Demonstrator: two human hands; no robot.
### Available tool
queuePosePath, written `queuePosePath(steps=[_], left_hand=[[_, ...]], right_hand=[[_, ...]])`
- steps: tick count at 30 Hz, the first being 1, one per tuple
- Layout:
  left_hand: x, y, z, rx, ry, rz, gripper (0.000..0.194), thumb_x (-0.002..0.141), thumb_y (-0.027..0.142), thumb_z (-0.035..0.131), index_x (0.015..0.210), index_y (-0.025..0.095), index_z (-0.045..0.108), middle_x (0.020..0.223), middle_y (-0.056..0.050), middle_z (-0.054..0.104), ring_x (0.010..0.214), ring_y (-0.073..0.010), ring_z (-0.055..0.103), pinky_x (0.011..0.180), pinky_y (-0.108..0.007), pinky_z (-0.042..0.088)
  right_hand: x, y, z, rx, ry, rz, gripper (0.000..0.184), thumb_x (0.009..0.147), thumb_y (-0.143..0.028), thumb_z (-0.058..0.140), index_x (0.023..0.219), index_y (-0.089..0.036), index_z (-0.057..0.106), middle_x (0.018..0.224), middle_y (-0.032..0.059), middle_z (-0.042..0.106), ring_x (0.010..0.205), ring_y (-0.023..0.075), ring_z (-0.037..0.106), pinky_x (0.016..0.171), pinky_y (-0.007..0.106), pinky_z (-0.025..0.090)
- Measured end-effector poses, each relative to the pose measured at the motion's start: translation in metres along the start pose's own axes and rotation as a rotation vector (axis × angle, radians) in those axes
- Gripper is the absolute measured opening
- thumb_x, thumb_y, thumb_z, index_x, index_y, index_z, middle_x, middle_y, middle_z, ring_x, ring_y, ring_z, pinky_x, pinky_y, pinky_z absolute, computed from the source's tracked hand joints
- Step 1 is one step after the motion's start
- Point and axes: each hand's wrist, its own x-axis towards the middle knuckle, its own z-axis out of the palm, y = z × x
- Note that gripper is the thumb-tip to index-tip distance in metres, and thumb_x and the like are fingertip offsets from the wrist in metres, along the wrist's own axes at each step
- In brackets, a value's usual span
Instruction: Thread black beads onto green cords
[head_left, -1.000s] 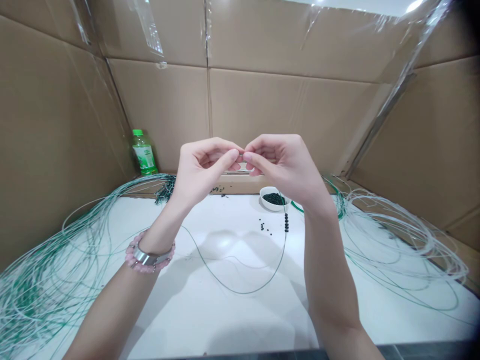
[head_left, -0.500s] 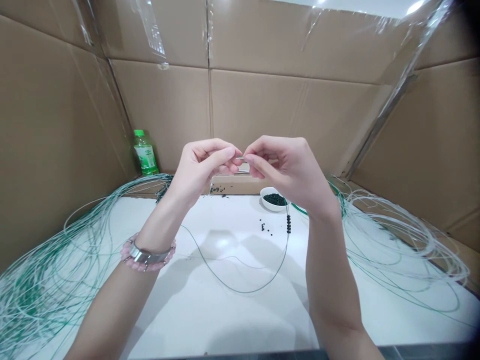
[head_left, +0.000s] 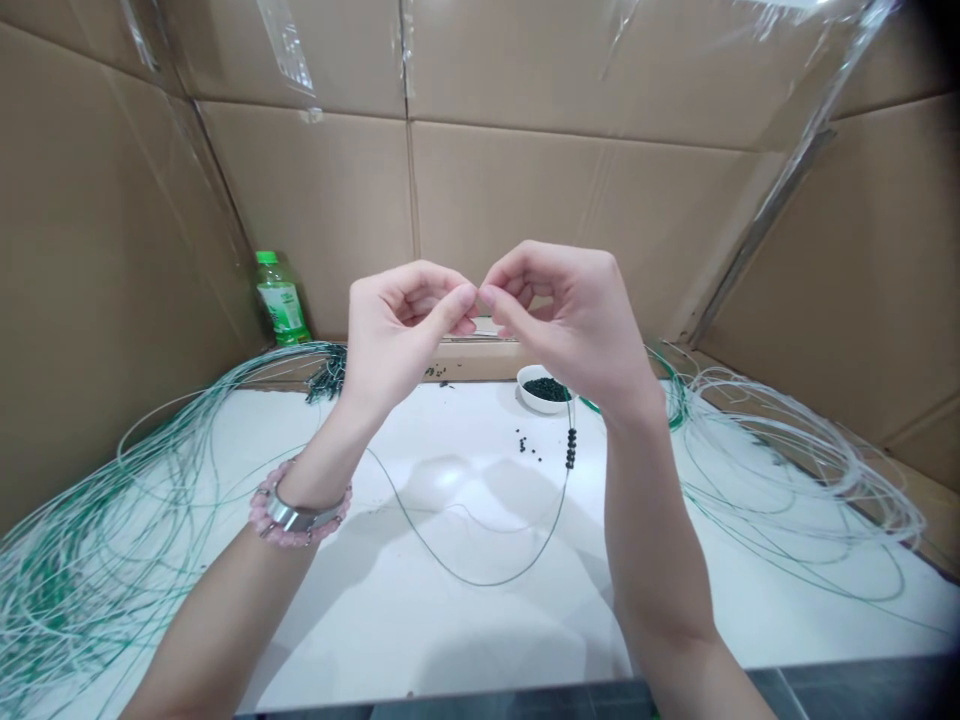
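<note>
My left hand (head_left: pixel 409 325), with a pink beaded bracelet and a metal band at its wrist, is closed in a pinch; what is between its fingertips is too small to make out. Thumb and forefinger of my right hand (head_left: pixel 559 320) are also pinched, touching or nearly touching the left fingertips. A thin green cord (head_left: pixel 480 584) drops from behind my right hand, loops low and rises toward my left wrist. Several black beads (head_left: pixel 571 448) are threaded on it below the right hand. Behind that hand stands a white bowl (head_left: pixel 529 402) of small dark beads (head_left: pixel 546 389).
Loose black beads (head_left: pixel 523 445) lie on the white table (head_left: pixel 450 640). Tangled green and white cords (head_left: pixel 90 560) spread at left, and coiled cords (head_left: pixel 825 470) at right. A green-capped bottle (head_left: pixel 283 305) stands by the cardboard walls (head_left: pixel 525 190).
Half a second ago a short bit of cord showed between the fingertips; now they have come together and it is hidden. The view has tilted slightly down.
</note>
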Motion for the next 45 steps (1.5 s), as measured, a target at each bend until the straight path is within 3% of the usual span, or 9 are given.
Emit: queuePosePath(steps=[5,16,20,26,32,36,39,42,45], left_hand=[[-0.002,-0.009,0.006,-0.124,0.059,0.023,0.017,0.079,0.034,0.067,0.073,0.018,0.066,0.064,0.000,0.067,0.054,-0.0083,0.062,0.054,-0.020,0.053],[-0.002,-0.018,0.012,-0.321,0.256,0.188,0.005,0.078,0.020,0.070,0.073,0.020,0.069,0.060,0.005,0.063,0.053,-0.0047,0.059,0.049,-0.020,0.049],[-0.002,-0.020,0.011,-0.283,0.263,0.183,0.006,0.079,0.020,0.069,0.072,0.019,0.068,0.059,0.005,0.063,0.052,-0.0056,0.059,0.049,-0.021,0.049],[-0.004,-0.016,0.009,-0.103,0.282,0.129,0.012,0.080,0.032,0.065,0.074,0.022,0.066,0.067,0.002,0.069,0.063,-0.0106,0.066,0.056,-0.023,0.053],[-0.002,-0.013,0.008,-0.103,0.277,0.156,0.014,0.077,0.031,0.069,0.070,0.019,0.066,0.061,0.003,0.065,0.054,-0.0071,0.060,0.051,-0.018,0.050],[0.001,-0.016,0.005,-0.150,0.174,0.149,0.016,0.078,0.031,0.068,0.072,0.016,0.066,0.060,0.003,0.064,0.051,-0.0055,0.057,0.051,-0.016,0.048],[0.000,-0.034,0.007,-0.129,0.069,0.023,0.026,0.085,0.040,0.056,0.082,0.016,0.065,0.066,0.000,0.064,0.053,-0.0069,0.057,0.054,-0.019,0.050],[-0.011,-0.071,0.013,0.197,-0.241,-0.177,0.035,0.090,0.043,0.041,0.090,0.014,0.062,0.078,-0.004,0.067,0.064,-0.0098,0.060,0.062,-0.022,0.051],[-0.034,-0.111,0.019,0.367,-0.515,-0.271,0.021,0.077,0.032,0.060,0.081,0.012,0.066,0.079,-0.007,0.070,0.070,-0.0152,0.063,0.068,-0.026,0.051]], right_hand=[[0.001,0.000,0.011,0.021,0.099,-0.036,0.015,0.086,-0.019,0.057,0.071,-0.019,0.054,0.065,-0.0013,0.059,0.060,0.0086,0.057,0.052,0.021,0.046],[0.005,0.003,0.039,0.443,0.184,0.138,0.016,0.085,-0.024,0.057,0.071,-0.019,0.051,0.065,-0.0036,0.058,0.061,0.0062,0.059,0.058,0.020,0.056],[0.004,0.004,0.037,0.455,0.119,0.133,0.014,0.084,-0.026,0.059,0.075,-0.017,0.055,0.069,-0.0014,0.061,0.066,0.0078,0.061,0.061,0.021,0.057],[0.005,0.004,0.041,0.517,0.194,0.161,0.018,0.080,-0.030,0.064,0.072,-0.017,0.056,0.067,-0.0022,0.061,0.061,0.0066,0.060,0.059,0.019,0.056],[0.006,0.005,0.039,0.535,0.173,0.157,0.018,0.079,-0.030,0.066,0.071,-0.016,0.057,0.064,-0.0022,0.061,0.060,0.0073,0.061,0.058,0.019,0.056],[0.007,0.008,0.031,0.483,0.135,0.145,0.013,0.080,-0.021,0.061,0.069,-0.017,0.056,0.060,-0.0045,0.059,0.057,0.0066,0.060,0.054,0.019,0.055],[0.008,0.009,0.023,0.415,0.157,0.149,0.013,0.082,-0.013,0.056,0.070,-0.017,0.055,0.058,-0.0055,0.057,0.053,0.0047,0.057,0.051,0.017,0.054],[0.008,0.008,0.015,0.380,0.158,0.149,0.014,0.082,-0.011,0.055,0.069,-0.017,0.055,0.057,-0.0058,0.055,0.052,0.0036,0.055,0.048,0.015,0.053],[0.006,0.004,0.006,0.394,0.166,0.150,0.014,0.082,-0.012,0.056,0.068,-0.017,0.055,0.058,-0.0061,0.054,0.055,0.0038,0.057,0.048,0.014,0.054]])
